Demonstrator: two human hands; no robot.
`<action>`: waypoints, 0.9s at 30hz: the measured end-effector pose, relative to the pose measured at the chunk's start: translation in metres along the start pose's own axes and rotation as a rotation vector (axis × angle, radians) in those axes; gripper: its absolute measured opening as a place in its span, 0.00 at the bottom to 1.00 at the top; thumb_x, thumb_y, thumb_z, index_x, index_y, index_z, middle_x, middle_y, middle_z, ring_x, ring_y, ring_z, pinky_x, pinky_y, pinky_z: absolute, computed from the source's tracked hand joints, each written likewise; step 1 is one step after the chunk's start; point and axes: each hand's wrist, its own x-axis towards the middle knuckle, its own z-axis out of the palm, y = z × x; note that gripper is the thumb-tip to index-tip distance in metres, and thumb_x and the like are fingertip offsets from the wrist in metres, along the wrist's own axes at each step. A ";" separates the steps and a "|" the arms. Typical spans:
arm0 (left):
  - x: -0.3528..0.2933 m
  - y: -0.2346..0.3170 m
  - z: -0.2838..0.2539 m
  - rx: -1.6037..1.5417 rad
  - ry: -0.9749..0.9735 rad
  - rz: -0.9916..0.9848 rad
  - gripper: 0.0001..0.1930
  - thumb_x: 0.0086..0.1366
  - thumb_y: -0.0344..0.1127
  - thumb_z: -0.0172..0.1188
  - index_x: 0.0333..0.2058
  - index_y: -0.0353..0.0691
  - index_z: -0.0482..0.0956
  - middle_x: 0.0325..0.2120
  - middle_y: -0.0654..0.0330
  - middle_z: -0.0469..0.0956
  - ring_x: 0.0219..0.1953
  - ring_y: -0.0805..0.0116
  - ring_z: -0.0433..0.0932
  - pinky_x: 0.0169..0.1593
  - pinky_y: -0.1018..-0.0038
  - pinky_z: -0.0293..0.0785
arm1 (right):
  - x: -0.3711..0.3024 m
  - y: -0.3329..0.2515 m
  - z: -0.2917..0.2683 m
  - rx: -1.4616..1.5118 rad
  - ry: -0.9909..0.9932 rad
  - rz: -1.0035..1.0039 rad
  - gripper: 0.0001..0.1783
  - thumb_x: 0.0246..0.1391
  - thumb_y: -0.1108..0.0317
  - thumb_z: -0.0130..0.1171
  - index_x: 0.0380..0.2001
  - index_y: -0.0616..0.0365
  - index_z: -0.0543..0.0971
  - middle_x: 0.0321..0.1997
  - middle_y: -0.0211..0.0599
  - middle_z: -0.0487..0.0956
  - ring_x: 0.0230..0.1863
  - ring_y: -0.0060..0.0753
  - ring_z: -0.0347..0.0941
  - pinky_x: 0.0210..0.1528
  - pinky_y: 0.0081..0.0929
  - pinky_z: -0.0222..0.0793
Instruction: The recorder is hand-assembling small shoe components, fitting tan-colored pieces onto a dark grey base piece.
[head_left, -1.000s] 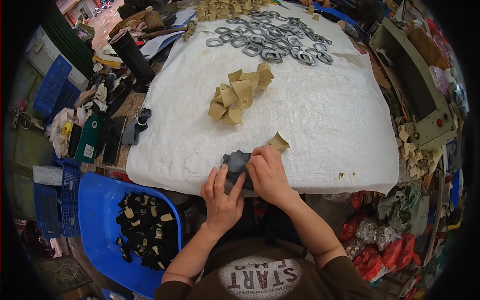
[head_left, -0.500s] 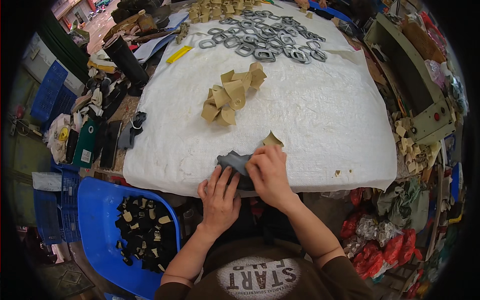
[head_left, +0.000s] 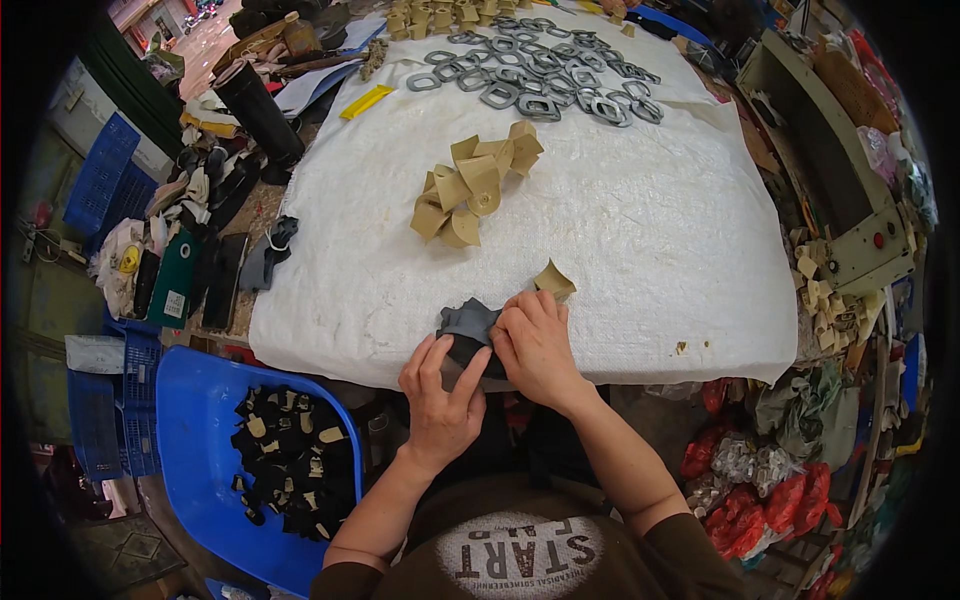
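At the near edge of the cloth-covered table, both my hands work on a soft dark grey piece (head_left: 468,319) with a jagged upper edge and a black underside. My left hand (head_left: 440,400) holds its near left side, thumb and fingers on either side of the dark fold. My right hand (head_left: 538,350) pinches its right end with curled fingers; the fingertips are partly hidden. Just beyond my right hand stands a single curved tan piece (head_left: 555,280). Farther up lies a cluster of similar tan pieces (head_left: 482,187), leaning against one another.
Several grey rounded-square rings (head_left: 537,106) and more tan pieces (head_left: 445,15) lie at the far end of the white cloth (head_left: 640,220). A blue basin (head_left: 190,450) of black-and-tan pieces stands at left. A yellow strip (head_left: 367,101) lies far left; a metal housing (head_left: 825,150) stands right.
My left thumb and fingers have parted around the dark grey piece, showing its black underside. My right hand has shifted slightly and stays at its right end. The view has shifted a little.
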 end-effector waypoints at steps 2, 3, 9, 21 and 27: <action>-0.002 -0.002 0.000 0.021 0.003 -0.009 0.30 0.42 0.23 0.60 0.49 0.46 0.73 0.52 0.49 0.62 0.57 0.47 0.59 0.58 0.58 0.54 | 0.000 0.001 0.001 -0.008 0.012 -0.010 0.04 0.48 0.70 0.56 0.27 0.57 0.73 0.37 0.37 0.70 0.42 0.43 0.63 0.43 0.39 0.55; -0.002 -0.003 0.000 0.043 0.006 -0.017 0.28 0.44 0.23 0.60 0.48 0.47 0.75 0.51 0.50 0.63 0.57 0.49 0.60 0.57 0.59 0.55 | 0.000 0.001 0.001 -0.016 0.025 -0.020 0.05 0.48 0.69 0.57 0.28 0.56 0.74 0.37 0.37 0.70 0.42 0.43 0.63 0.43 0.39 0.56; -0.002 0.000 -0.002 -0.018 -0.011 -0.043 0.29 0.44 0.24 0.60 0.49 0.46 0.73 0.51 0.50 0.63 0.56 0.49 0.60 0.57 0.58 0.55 | -0.002 0.000 -0.021 0.009 -0.086 -0.121 0.08 0.46 0.66 0.60 0.30 0.55 0.76 0.40 0.37 0.71 0.44 0.41 0.63 0.46 0.37 0.58; 0.001 0.002 -0.004 -0.073 -0.044 -0.083 0.31 0.42 0.23 0.62 0.50 0.45 0.71 0.50 0.49 0.62 0.56 0.48 0.61 0.58 0.58 0.55 | -0.003 0.005 -0.024 0.116 -0.191 -0.027 0.04 0.48 0.67 0.60 0.28 0.53 0.77 0.42 0.34 0.70 0.47 0.41 0.62 0.49 0.37 0.55; 0.000 0.000 -0.003 -0.101 -0.037 -0.072 0.31 0.41 0.23 0.62 0.50 0.44 0.72 0.50 0.49 0.62 0.55 0.48 0.62 0.57 0.58 0.56 | -0.002 0.000 -0.020 0.048 -0.170 -0.005 0.03 0.50 0.68 0.57 0.27 0.55 0.76 0.42 0.35 0.70 0.48 0.42 0.61 0.49 0.36 0.54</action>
